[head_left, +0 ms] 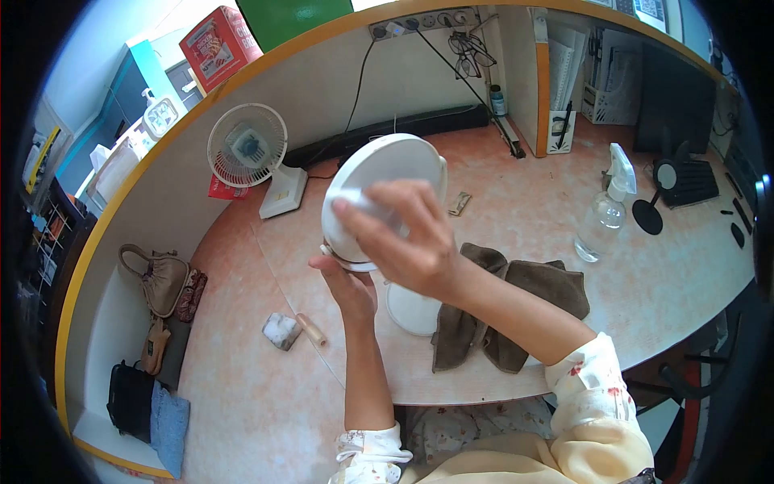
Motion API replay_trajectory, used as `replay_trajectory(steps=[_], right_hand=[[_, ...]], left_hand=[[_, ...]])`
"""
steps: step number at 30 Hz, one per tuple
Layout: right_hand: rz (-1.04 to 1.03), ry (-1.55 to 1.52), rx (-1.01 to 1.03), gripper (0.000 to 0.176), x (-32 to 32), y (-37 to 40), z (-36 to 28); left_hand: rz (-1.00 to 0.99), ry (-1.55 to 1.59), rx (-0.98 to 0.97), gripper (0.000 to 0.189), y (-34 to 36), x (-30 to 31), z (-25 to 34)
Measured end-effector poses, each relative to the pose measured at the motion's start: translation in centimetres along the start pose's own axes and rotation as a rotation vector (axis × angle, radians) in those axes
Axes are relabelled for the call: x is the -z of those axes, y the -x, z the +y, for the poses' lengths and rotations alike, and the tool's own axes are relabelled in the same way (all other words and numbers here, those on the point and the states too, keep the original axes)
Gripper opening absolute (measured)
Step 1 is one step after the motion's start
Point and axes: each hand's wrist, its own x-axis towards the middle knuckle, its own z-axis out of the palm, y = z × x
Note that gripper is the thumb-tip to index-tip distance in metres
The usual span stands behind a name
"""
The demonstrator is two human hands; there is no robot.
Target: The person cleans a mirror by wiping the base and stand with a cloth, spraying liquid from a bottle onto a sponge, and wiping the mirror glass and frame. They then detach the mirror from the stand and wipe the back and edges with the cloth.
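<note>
My left hand (351,286) grips the lower edge of a round white disc (395,153), which looks like a table mirror and is held up tilted above the table. In front of the disc, my right hand (411,238) is bent and blurred, its fingers pressed to a white wad (348,202) against the face. The wad looks like tissue or cloth. Below the hands, a round white piece (413,310) lies on the table, partly covered by my right arm. Brown cloths (548,290) lie beside it, under my right forearm.
A small white fan (247,147) stands at the back left. On the right are a clear spray bottle (601,222) and a small black stand (647,216). A crumpled white packet (281,331) and a beige tube (311,330) lie left. Bags (165,282) line the left wall.
</note>
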Motion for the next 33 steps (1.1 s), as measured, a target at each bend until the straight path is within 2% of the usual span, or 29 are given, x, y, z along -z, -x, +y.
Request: replay_trajectory(steps=[2,5,6,7,9,11,14,21,27,31,33], right_hand=[[-0.102,0.008,0.089,0.041,0.0,1.5,-0.5],[-0.269,0.022,0.158,0.039,1.0,4.3,0.2],[-0.31,0.04,0.174,0.039,1.6,5.2,0.8],[-0.352,0.058,0.195,0.04,2.1,5.9,1.3],[-0.322,0.056,0.196,0.037,2.3,5.7,2.1],[-0.276,0.036,0.187,0.038,2.2,4.4,1.8],[-0.087,-0.01,0.125,0.035,1.5,0.3,0.6],[-0.273,0.006,0.193,0.035,1.6,5.4,1.5],[-0.124,0.006,0.09,0.033,1.9,1.0,0.9],[-0.193,-0.011,0.149,0.033,0.9,5.0,1.1],[-0.23,0.003,0.169,0.033,1.5,5.3,1.3]], left_hand=[[-0.12,0.0,-0.001,0.08,0.1,1.1,-0.3],[-0.125,0.039,0.058,0.076,-0.4,1.5,-0.3],[0.003,0.048,0.026,0.074,-0.4,0.5,-0.3],[-0.001,0.027,0.003,0.073,-0.6,0.1,-0.2],[-0.003,-0.01,-0.04,0.072,-0.7,-0.4,-0.3],[-0.038,0.048,0.017,0.071,-0.3,0.1,-0.4],[-0.055,0.059,-0.002,0.07,-0.1,-0.7,-0.5],[-0.069,0.032,0.018,0.068,-0.5,-0.2,-0.3],[-0.036,0.022,0.004,0.068,-0.1,-1.1,-0.2],[0.022,0.04,0.047,0.067,-0.1,-0.9,-0.2],[-0.016,0.028,0.012,0.067,-0.2,-0.8,-0.2]])
